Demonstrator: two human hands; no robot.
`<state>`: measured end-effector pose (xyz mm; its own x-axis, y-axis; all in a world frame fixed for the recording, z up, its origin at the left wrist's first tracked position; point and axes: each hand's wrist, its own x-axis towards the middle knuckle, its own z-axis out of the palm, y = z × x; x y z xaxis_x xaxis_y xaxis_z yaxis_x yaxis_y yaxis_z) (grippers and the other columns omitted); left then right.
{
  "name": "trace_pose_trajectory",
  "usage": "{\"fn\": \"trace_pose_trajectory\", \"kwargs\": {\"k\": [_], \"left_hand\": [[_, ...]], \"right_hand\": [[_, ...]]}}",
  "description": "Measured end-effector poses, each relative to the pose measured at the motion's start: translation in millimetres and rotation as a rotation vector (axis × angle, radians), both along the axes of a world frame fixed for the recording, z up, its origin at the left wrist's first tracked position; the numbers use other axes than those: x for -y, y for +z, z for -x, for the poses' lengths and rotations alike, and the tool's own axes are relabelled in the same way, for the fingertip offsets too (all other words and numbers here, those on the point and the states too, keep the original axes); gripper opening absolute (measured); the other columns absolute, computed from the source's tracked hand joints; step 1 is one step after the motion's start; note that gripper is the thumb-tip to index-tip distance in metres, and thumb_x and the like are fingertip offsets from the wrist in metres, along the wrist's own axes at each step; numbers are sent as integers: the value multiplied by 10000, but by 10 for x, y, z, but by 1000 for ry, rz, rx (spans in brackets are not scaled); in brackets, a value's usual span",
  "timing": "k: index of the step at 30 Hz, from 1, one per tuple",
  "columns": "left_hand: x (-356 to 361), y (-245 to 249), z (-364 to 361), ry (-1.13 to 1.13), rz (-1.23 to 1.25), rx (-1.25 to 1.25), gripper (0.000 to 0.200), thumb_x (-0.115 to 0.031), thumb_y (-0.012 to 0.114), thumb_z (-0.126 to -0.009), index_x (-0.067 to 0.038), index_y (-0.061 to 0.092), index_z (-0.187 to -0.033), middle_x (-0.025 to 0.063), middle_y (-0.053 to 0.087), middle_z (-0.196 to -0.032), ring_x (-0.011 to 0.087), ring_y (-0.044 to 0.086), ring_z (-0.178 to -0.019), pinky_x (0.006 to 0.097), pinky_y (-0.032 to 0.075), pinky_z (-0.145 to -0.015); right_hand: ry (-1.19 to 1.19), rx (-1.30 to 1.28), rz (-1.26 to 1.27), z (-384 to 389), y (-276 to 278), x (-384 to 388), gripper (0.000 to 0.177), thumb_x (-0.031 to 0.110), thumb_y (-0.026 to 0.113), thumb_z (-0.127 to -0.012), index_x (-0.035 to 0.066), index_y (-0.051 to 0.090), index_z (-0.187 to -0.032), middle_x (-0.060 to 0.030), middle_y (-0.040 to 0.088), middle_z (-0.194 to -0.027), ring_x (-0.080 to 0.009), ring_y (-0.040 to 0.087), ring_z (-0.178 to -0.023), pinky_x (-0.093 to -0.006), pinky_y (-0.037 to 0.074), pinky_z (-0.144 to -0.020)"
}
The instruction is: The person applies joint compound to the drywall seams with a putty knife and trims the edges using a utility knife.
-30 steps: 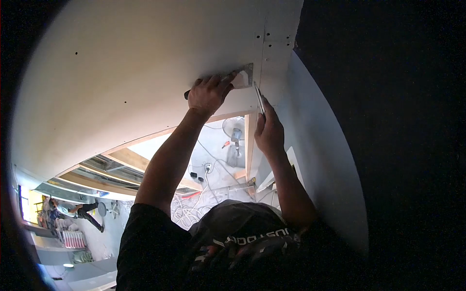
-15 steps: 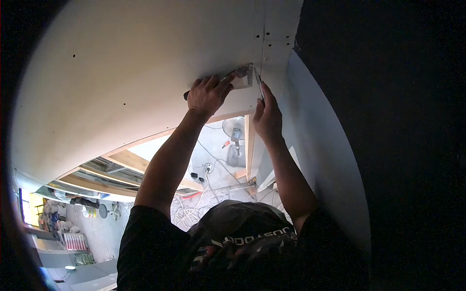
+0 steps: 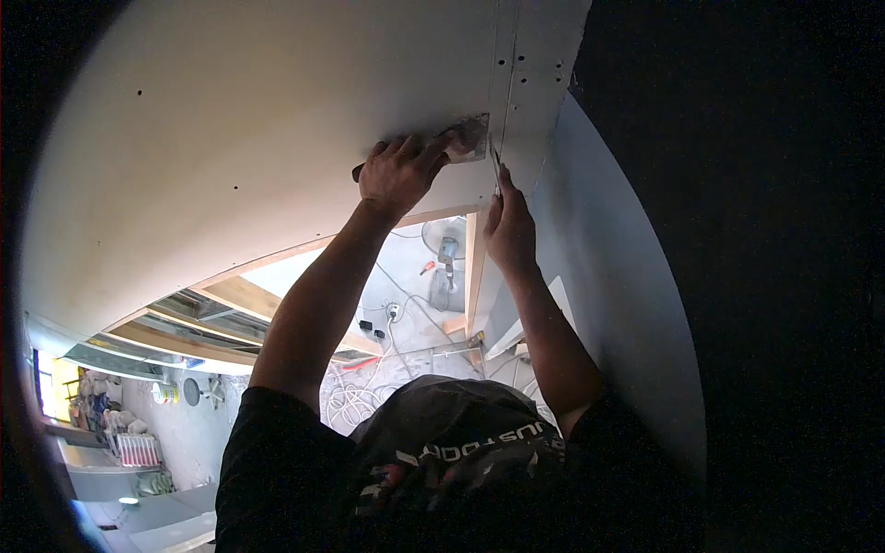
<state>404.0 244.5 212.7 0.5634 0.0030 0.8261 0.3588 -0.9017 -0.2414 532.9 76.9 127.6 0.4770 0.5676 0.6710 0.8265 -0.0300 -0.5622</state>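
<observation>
My left hand (image 3: 396, 177) is closed around a wide-bladed putty knife (image 3: 474, 136), its dark handle end (image 3: 358, 173) showing past the palm. The metal blade lies against the pale board (image 3: 277, 120), and my fingers press on it. Beside the blade's straight right edge, my right hand (image 3: 512, 226) grips a slim utility knife (image 3: 498, 164) with its tip pointing up at the board. Most of that knife's handle is hidden in my fist. Just right of the tip, a seam (image 3: 507, 101) runs through the board.
Dark screw holes (image 3: 522, 69) mark the board near the seam. A grey side wall (image 3: 618, 249) stands close on the right. Wooden framing (image 3: 475, 267) edges an opening. Through it show a standing fan (image 3: 449, 249) and coiled cables (image 3: 355, 403) on the floor.
The utility knife has slid a short way toward me beside the putty knife's edge. My left hand keeps its hold with the blade on the board. The whole view has shifted slightly.
</observation>
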Motion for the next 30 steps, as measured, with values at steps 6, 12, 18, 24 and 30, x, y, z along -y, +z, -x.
{"fn": "trace_pose_trajectory", "kwargs": {"k": [6, 12, 18, 24, 30], "left_hand": [[37, 6, 22, 20, 92, -48, 288, -378, 695, -888, -220, 683, -1129, 73, 706, -1012, 292, 699, -857, 447, 575, -724], [35, 9, 26, 12, 35, 14, 294, -381, 686, -895, -262, 667, -1164, 24, 683, -873, 218, 697, -808, 373, 553, -653], [22, -18, 35, 22, 66, -50, 249, -368, 692, -892, -203, 699, -1078, 66, 709, -1038, 287, 702, -849, 423, 575, -728], [21, -14, 33, 24, 89, -55, 268, -381, 684, -901, -200, 693, -1098, 66, 711, -1037, 275, 700, -880, 430, 572, -738], [30, -90, 58, 48, 201, -140, 330, -376, 658, -919, -228, 664, -1213, 71, 692, -938, 286, 685, -786, 445, 561, -691]], "right_hand": [[-32, 6, 111, 8, -196, 81, 491, 48, 535, -975, 21, 409, -1449, -250, 583, -1290, -401, 613, -1154, -441, 527, -948], [-22, 68, 79, -4, -256, 87, 495, 55, 530, -974, 17, 409, -1452, -244, 597, -1256, -397, 621, -1132, -451, 529, -934], [-23, 32, 118, 3, -309, 143, 487, 69, 515, -982, 12, 405, -1453, -251, 609, -1215, -416, 625, -1094, -463, 532, -910], [-43, 34, 146, -2, -303, 138, 487, 69, 512, -981, 28, 411, -1455, -248, 625, -1149, -419, 635, -1040, -475, 536, -874], [-69, 138, 101, -44, -309, 169, 608, 82, 544, -940, 129, 341, -1511, -209, 587, -963, -398, 640, -752, -493, 565, -643]]}}
